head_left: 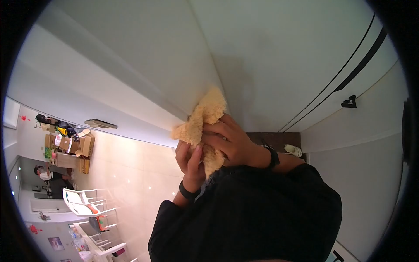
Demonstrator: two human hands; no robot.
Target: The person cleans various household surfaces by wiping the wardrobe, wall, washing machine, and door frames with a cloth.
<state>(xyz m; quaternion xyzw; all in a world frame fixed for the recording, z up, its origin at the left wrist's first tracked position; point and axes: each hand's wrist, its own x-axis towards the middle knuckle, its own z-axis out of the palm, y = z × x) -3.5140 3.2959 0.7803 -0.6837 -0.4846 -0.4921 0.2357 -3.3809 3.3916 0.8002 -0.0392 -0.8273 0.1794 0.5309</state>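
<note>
A fluffy pale-yellow cloth (212, 106) is bunched up in front of my chest, close to a white door's edge. My left hand (189, 160) grips its lower left part, fingers curled into the folds. Around the right side of the same cloth my right hand (229, 140) is closed, with the fingers bent over it. Both hands are nearly together. One end of the cloth sticks up beyond the fingers, and another points left. Dark bands circle both wrists. The palms and some fingertips are hidden by the cloth.
The white door (144, 83) with a metal handle (101, 124) stands at left. White panels with a black strip (364, 56) rise at right. A pale shoe (293, 150) lies on the floor. Cardboard boxes (86, 146), white chairs (80, 202) and another person (43, 173) are far left.
</note>
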